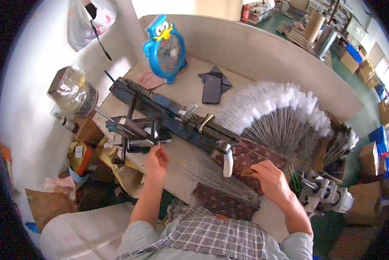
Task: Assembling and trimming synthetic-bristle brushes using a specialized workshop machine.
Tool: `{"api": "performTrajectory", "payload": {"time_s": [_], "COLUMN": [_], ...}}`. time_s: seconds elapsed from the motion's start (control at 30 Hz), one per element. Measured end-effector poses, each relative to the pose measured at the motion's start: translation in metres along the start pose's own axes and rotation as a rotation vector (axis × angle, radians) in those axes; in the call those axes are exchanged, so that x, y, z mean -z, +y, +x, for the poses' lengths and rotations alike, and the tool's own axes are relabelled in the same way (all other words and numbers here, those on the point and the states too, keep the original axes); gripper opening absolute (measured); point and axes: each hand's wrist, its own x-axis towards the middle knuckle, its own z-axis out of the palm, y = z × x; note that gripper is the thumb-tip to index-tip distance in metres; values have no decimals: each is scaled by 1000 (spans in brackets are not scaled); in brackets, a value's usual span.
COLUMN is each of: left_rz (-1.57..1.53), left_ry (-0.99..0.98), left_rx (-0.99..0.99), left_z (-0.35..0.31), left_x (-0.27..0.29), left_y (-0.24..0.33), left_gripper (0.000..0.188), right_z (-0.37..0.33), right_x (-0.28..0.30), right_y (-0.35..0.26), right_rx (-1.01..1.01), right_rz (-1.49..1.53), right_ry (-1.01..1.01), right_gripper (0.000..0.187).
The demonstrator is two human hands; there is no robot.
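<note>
A long dark metal machine lies slantwise across the bench, with a pale-handled lever at its right end. My left hand is closed in a pinch at the edge of a small metal fixture on the machine's near side. What its fingertips hold is too small to tell. To the right of the lever, my right hand is closed over a dark spotted cloth, fingertips together on something thin. Between my hands lies a bundle of thin wires, partly on the cloth.
A large fan of white-tipped wire brushes spreads at the right. Farther back are a phone on a dark cloth and a blue duck-shaped fan. A clamp-like metal device sits at the right edge; a lamp stands left.
</note>
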Motion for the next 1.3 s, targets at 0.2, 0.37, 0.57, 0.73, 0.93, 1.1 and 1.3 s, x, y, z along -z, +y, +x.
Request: {"api": "performTrajectory", "payload": {"time_s": [0.2,0.37,0.57,0.73,0.93,1.1,1.3], "left_rz": [451,365,548,469,331,330,417], "left_ry": [-423,-662,-701,-548,-410,-448,-501], "left_rx": [117,131,19,-54,40,126,133], "left_z": [-105,-121,-121,-119,-120,-117,-114], "left_x": [-101,-165,-174,-169,-173,-167,-167], "left_y": [-75,-115,-130,-123,-106,-98,-98], "left_gripper": [17,18,16,17,17,20,32], "right_z": [8,-7,-24,-17,44,45,51], "right_x": [28,27,36,39,0,-1,-5], "right_y": [14,32,41,42,31,24,21], "right_rx": [-102,-269,-211,15,47,-60,-144], "right_rz": [-164,142,184,58,-293,-76,55], "right_ry": [256,246,222,217,400,267,179], "right_gripper": [14,17,18,17,11,13,17]}}
